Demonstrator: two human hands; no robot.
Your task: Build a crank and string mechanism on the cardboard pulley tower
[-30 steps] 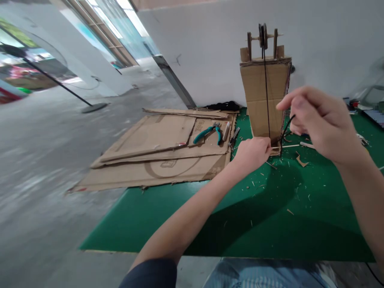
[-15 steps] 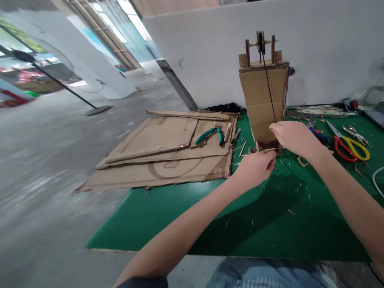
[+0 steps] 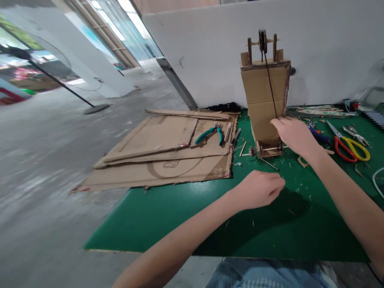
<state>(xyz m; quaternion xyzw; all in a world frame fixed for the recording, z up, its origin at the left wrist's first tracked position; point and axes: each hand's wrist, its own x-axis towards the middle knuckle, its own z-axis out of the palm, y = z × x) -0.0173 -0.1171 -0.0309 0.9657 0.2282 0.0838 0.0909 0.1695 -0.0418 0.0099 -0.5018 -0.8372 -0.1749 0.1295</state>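
Observation:
An upright cardboard stand (image 3: 265, 90) is on the green table, with a cardboard pulley wheel (image 3: 263, 41) on a stick axle at its top. A black cord (image 3: 272, 92) runs from the wheel down the front to my right hand (image 3: 292, 134), whose fingers are closed on it. Below that hand, the cord continues to a wooden stick (image 3: 273, 149) set crosswise at the stand's base. My left hand (image 3: 261, 189) is in the air in front of the base, apart from it. Its fingers are pinched together; whatever they may hold is hidden.
Left on the table (image 3: 180, 216) are stacked cardboard sheets (image 3: 156, 136) with teal-handled pliers (image 3: 209, 134) on top. At right are scissors (image 3: 351, 148) with red and yellow handles and metal pliers (image 3: 356, 135). Scraps lie around the stand; a white wall (image 3: 204, 60) rises behind.
My left hand has drawn back from the stand's base toward me, uncovering the crosswise stick. My right hand stays at the cord, barely moved.

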